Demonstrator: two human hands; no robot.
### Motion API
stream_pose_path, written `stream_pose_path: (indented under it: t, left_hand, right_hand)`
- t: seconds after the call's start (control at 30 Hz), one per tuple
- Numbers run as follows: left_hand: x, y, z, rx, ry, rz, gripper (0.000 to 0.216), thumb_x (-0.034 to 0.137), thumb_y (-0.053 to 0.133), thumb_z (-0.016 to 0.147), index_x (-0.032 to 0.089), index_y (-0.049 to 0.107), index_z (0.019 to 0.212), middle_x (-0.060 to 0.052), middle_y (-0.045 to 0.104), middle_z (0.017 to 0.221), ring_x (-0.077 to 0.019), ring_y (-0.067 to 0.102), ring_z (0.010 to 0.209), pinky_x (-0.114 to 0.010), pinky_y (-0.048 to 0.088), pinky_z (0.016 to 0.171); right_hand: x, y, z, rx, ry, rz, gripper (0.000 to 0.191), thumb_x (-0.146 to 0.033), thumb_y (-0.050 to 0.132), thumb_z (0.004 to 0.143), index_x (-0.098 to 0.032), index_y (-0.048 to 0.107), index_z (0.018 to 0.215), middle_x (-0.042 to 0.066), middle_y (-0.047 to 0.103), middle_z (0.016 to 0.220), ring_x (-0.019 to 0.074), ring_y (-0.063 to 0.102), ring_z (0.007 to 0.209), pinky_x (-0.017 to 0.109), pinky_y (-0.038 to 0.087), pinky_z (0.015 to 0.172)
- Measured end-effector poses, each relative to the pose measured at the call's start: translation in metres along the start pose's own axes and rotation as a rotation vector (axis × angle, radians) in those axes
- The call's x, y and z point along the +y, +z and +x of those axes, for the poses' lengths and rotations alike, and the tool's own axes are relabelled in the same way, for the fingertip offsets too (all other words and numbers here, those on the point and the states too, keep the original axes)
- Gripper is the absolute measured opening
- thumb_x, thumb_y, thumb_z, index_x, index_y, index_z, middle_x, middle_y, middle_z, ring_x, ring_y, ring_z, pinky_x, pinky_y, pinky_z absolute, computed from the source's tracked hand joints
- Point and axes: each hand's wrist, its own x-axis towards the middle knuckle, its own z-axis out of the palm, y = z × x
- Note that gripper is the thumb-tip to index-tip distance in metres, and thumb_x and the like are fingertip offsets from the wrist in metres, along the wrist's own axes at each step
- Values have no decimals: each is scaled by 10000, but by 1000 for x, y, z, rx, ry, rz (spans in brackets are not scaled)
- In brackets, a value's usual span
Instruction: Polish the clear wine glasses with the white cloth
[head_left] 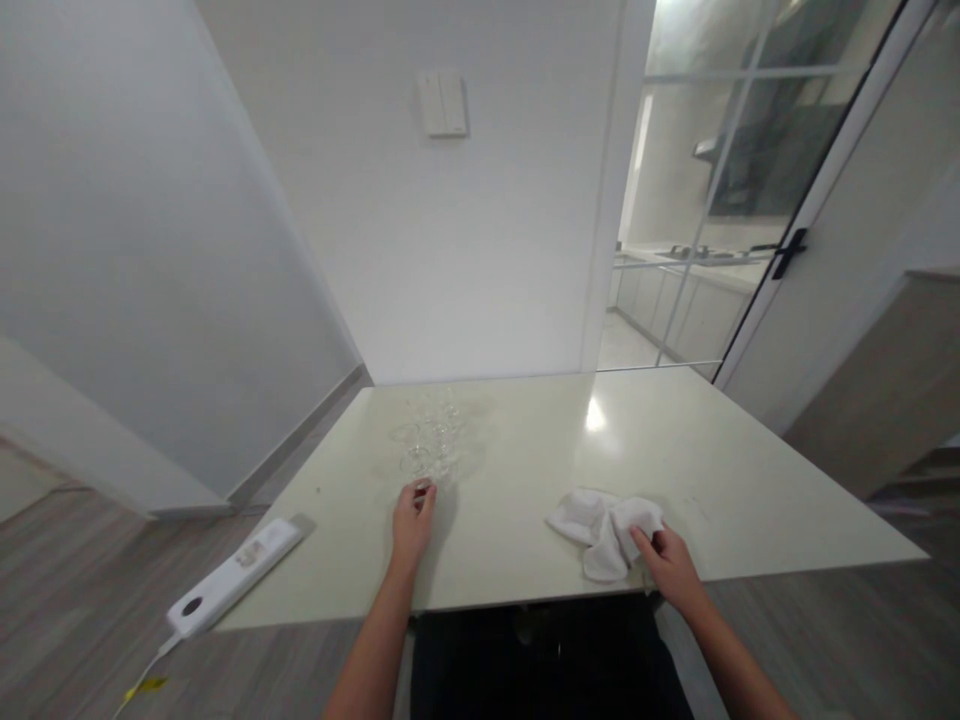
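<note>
On the left part of the pale table stands a cluster of several clear, glass-like pieces (431,445), too faint to tell their exact kind. My left hand (412,515) is at the near edge of this cluster, its fingers curled together. Whatever lies between those fingertips is too small and clear to make out. Farther right, a crumpled white cloth (600,530) lies near the table's front edge. The thumb and fingers of my right hand (667,562) pinch its right corner, while most of the cloth rests on the tabletop.
A white power strip (236,578) with a cord juts over the left edge of the table (517,520). Behind the table rises a white wall with a switch plate (443,104). A glazed door with a black handle (790,252) is at the right.
</note>
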Motion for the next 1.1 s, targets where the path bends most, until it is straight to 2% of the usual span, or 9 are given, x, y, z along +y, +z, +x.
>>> stream_pose_path:
  t: [0.23,0.4,0.47,0.53,0.67,0.77,0.83,1.0,1.1]
  left_hand:
    - [4,-3,-2,18,-16,-27,374,499,584,774,200,545,997,-65,669,898,-221,664,785,-359,525,741]
    - [25,1,-18,66,77,-100,388,485,534,837,200,524,1101,-4,579,792,-179,619,697,-306,506,679]
    - [41,6,-31,-1,103,-81,389,483,531,851,200,538,1118,3,561,763,-170,598,670,-282,493,636]
    - [61,13,-46,-132,165,-10,379,476,536,855,205,560,1118,-9,583,781,-180,606,711,-268,479,613]
    - [97,27,-66,-453,369,137,299,384,535,874,215,608,1109,-20,641,800,-166,605,708,-282,469,699]
    - [109,31,-69,-604,464,223,221,283,562,839,200,651,1023,-38,668,803,-175,605,719,-280,446,684]
    - [112,30,-67,-611,471,294,115,234,573,808,181,659,864,-48,661,752,-184,595,701,-282,426,662]
    - [124,15,-67,-629,591,340,71,256,577,821,193,610,820,-28,634,740,-169,564,678,-272,380,643]
    - [135,10,-70,-706,690,350,101,292,605,815,203,614,864,-12,617,729,-158,552,660,-269,368,642]
  right_hand:
    - [-5,0,0,8,43,62,426,-541,574,800,-204,492,552,-13,499,512,135,438,500,265,357,474]
    - [-9,3,-3,250,259,114,473,-621,584,734,-251,420,491,-30,441,476,160,459,507,286,418,475]
    - [-22,7,-3,288,353,165,436,-632,594,712,-243,505,537,-5,530,537,192,535,579,302,476,530]
    - [-43,14,-2,211,373,262,423,-619,582,742,-208,616,648,44,639,661,231,609,705,324,520,634]
    - [-101,27,4,-92,73,425,463,-568,512,858,-162,681,1002,111,695,1010,268,624,981,394,507,881]
    - [-137,30,12,-399,-422,390,427,-501,412,936,-216,661,1132,90,586,1293,273,479,1257,458,305,1124]
    - [-152,29,18,-446,-577,323,413,-411,301,985,-258,646,1155,63,597,1277,255,442,1297,494,185,1171]
    - [-157,34,23,-256,-481,256,434,-302,594,856,-244,528,1281,109,505,1310,258,449,1257,444,325,1103]
    - [-150,42,18,-352,-312,368,527,-317,674,791,-234,490,1277,97,519,1271,253,508,1187,413,399,1036]
